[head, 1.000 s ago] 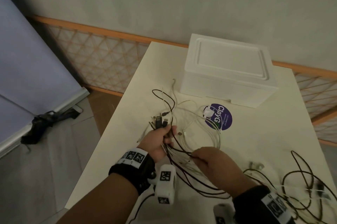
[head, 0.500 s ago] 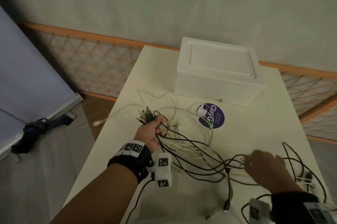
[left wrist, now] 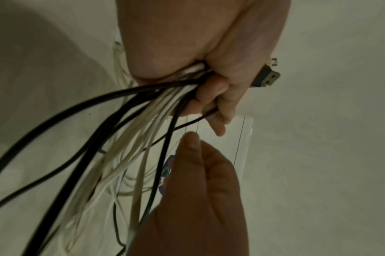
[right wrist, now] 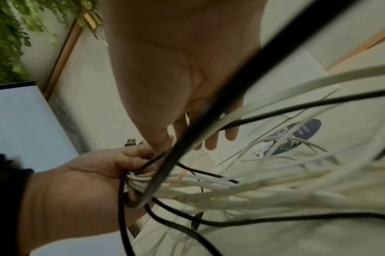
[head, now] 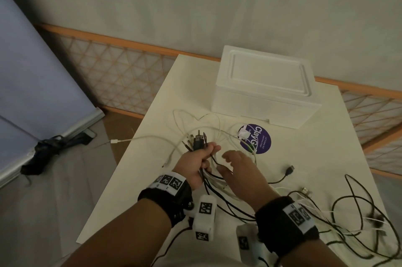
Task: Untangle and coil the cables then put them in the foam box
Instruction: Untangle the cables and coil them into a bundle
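Observation:
My left hand (head: 196, 161) grips a bundle of black and white cables (head: 214, 182) near their plug ends, and several plugs (head: 196, 141) stick up out of the fist. In the left wrist view the cables (left wrist: 130, 131) fan out below the curled fingers (left wrist: 211, 90). My right hand (head: 237, 165) hovers just right of the left, fingers straight and spread, holding nothing. The white foam box (head: 264, 86) stands shut with its lid on at the back of the table. More black and white cables (head: 356, 221) lie tangled at the front right.
A round purple sticker (head: 257, 139) lies on the white table (head: 304, 158) in front of the box, with a small white plug (head: 244, 135) on it. One black USB plug (head: 290, 170) lies loose to the right. The table's left edge is close to my left hand.
My right hand has come back from the cables on the right to beside the left hand, and is now open. The left hand keeps its grip on the bundle.

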A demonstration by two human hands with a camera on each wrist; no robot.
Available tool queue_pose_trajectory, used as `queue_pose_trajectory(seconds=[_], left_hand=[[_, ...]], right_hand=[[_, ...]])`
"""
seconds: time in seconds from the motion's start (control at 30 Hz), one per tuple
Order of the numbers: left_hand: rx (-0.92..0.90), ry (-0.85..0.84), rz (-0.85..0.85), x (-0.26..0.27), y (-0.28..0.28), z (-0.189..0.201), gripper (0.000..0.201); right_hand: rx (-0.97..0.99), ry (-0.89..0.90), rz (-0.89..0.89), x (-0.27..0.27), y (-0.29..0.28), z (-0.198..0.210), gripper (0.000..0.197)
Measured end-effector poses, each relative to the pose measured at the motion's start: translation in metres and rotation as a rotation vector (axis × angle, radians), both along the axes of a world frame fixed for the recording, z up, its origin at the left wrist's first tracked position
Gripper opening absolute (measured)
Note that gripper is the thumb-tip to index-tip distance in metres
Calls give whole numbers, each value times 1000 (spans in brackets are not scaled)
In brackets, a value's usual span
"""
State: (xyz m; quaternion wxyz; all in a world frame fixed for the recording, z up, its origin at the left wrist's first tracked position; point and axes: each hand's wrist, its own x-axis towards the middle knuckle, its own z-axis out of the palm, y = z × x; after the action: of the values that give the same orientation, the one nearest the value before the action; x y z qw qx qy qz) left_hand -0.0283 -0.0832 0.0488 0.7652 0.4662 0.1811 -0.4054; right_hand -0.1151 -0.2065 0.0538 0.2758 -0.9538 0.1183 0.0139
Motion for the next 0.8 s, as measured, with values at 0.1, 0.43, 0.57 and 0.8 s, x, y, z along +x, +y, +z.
queue_pose_trajectory(seconds=[0.1, 0.43, 0.57, 0.8], left_hand=[[-33, -7, -39, -9, -6, 3, 13], [-53, 30, 40, 5, 1, -2, 19], [-67, 73, 79, 6, -1, -2, 12], [-106, 32, 44, 0, 1, -5, 12]], right_hand=[[26, 63, 76, 1, 3, -2, 15], [-161, 60, 161, -62, -42, -8, 13], [-292, 63, 72, -98, -77, -14, 15], [-405, 167, 64, -125, -109, -11, 33]])
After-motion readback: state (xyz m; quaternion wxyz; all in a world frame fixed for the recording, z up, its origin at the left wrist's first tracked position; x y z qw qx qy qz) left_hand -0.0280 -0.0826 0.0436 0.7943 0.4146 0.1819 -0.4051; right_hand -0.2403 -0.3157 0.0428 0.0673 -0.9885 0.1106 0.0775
